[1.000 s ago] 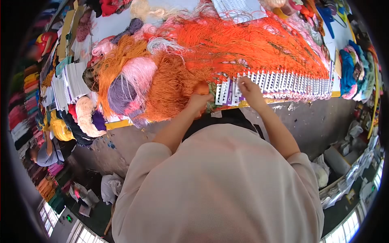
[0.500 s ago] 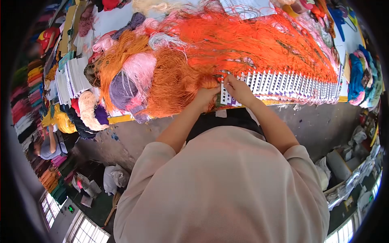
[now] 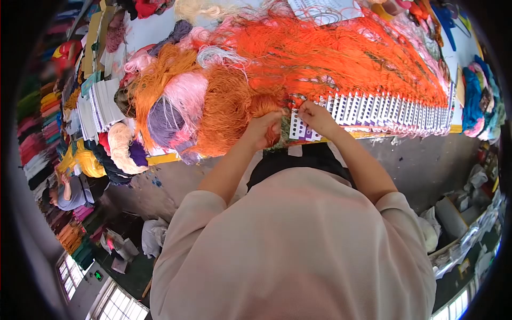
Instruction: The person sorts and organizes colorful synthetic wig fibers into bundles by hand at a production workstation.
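My left hand is closed around a bundle of rust-orange thread at the table's front edge. Just right of it, my right hand has thumb and fingertips pinched together over the top of a white card with punched holes. What lies between those fingertips is too small to make out. More punched cards stretch rightward in a row, with bright orange thread fanning away from their top edges. Loose brownish-orange thread is heaped left of my left hand.
Purple yarn and pink yarn lie on the left, beside a stack of white cards. A printed sheet is at the back. Blue skeins hang at the right end. Another person is at far left.
My left hand has shifted slightly left and down with the thread bundle, widening the gap between my hands. More of the nearest punched card shows. My right hand stays near the card's top.
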Available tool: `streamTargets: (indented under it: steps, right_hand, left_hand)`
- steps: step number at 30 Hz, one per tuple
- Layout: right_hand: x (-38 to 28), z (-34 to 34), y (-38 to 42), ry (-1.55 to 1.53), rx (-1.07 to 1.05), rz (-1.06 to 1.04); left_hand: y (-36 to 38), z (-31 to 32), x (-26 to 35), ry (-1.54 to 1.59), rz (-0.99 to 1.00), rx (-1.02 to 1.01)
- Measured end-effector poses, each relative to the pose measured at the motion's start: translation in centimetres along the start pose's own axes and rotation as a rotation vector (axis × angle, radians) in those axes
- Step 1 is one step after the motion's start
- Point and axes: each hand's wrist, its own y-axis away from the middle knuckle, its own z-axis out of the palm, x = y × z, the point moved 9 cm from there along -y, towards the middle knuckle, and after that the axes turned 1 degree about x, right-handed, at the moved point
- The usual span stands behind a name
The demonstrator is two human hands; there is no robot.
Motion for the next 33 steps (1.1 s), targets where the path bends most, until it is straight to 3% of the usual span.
streamTargets:
  steps: [1, 2, 4, 5, 6, 8, 9, 10, 12, 13, 15, 17, 18, 19, 20, 22, 25, 27, 29, 31, 33]
  right_hand:
    - [-0.4, 0.0, 0.1, -0.002, 0.01, -0.018]
    - [-0.7, -0.1, 0.3, -0.003, 0.021, -0.036]
    - [-1.0, 0.0, 0.5, 0.02, 0.019, -0.053]
    - [-1.1, 0.1, 0.7, -0.104, 0.009, -0.053]
    - [-1.3, 0.2, 0.9, -0.228, -0.004, -0.053]
    - [-1.3, 0.2, 1.0, -0.277, -0.038, -0.034]
    - [-1.2, 0.4, 1.0, -0.327, -0.075, -0.015]
    - [-1.1, 0.7, 1.1, -0.327, -0.071, -0.009]
    - [-0.3, 0.8, 0.5, -0.135, -0.062, -0.103]
    - [-0.4, 1.1, 0.5, 0.051, -0.053, -0.191]
    - [0.5, 1.4, 0.8, 0.219, -0.011, -0.181]
    - [0.3, 1.5, 1.1, 0.341, 0.034, -0.18]
    - [-0.1, 1.6, 1.4, 0.362, 0.039, -0.165]
    - [0.0, 1.6, 1.4, 0.36, 0.046, -0.167]
    - [0.2, 1.7, 1.3, 0.36, 0.043, -0.166]
    - [0.5, 1.8, 1.4, 0.368, 0.046, -0.17]
    - [0.7, 1.7, 1.1, 0.278, 0.084, -0.128]
    - [0.0, 1.1, 1.5, 0.084, 0.19, -0.115]
    - [-4.6, 1.1, 3.0, -0.107, 0.196, -0.152]
    - [-10.0, 1.4, 5.1, -0.318, 0.177, -0.199]
    - [-16.2, 1.6, 7.9, -0.5, 0.155, -0.342]
  left_hand:
    - [0.4, 1.2, -0.5, 0.201, -0.111, -0.102]
    - [0.6, 1.5, -0.2, 0.196, -0.109, -0.105]
    - [1.4, 3.9, -1.0, 0.226, -0.284, -0.225]
    - [1.1, 3.9, -1.1, 0.031, -0.273, -0.153]
    - [0.7, 4.1, -1.6, 0.031, -0.272, -0.155]
    - [-0.4, 1.9, -3.1, -0.662, -0.323, -0.02]
    - [-0.7, 3.3, -2.2, -0.64, -0.167, -0.047]
    - [-0.8, 2.7, -2.4, -0.64, -0.162, -0.048]
    - [-0.4, 3.3, 2.2, -1.2, 0.549, 0.056]
    - [0.2, 1.7, 3.4, -1.055, 0.349, 0.181]
    - [2.3, -2.2, 4.5, -0.545, -0.196, 0.181]
    - [4.3, -5.8, 9.3, -0.161, -0.133, 0.19]
    - [5.6, -6.6, 13.8, -0.118, 0.064, 0.041]
    - [7.6, -8.3, 17.5, -0.018, 0.233, 0.225]
    - [9.6, -8.7, 21.0, 0.051, 0.371, 0.141]
    - [12.3, -10.1, 25.8, 0.308, 0.499, 0.033]
    - [13.8, -9.9, 25.5, 0.367, 0.463, 0.148]
    - [13.6, -5.7, 21.8, 0.461, 0.157, -0.233]
    - [14.7, -0.9, 21.0, 0.23, 0.314, -0.377]
    - [14.9, 0.7, 20.0, 0.048, 0.45, -0.12]
    - [14.9, 4.4, 19.5, 0.136, 0.488, -0.326]
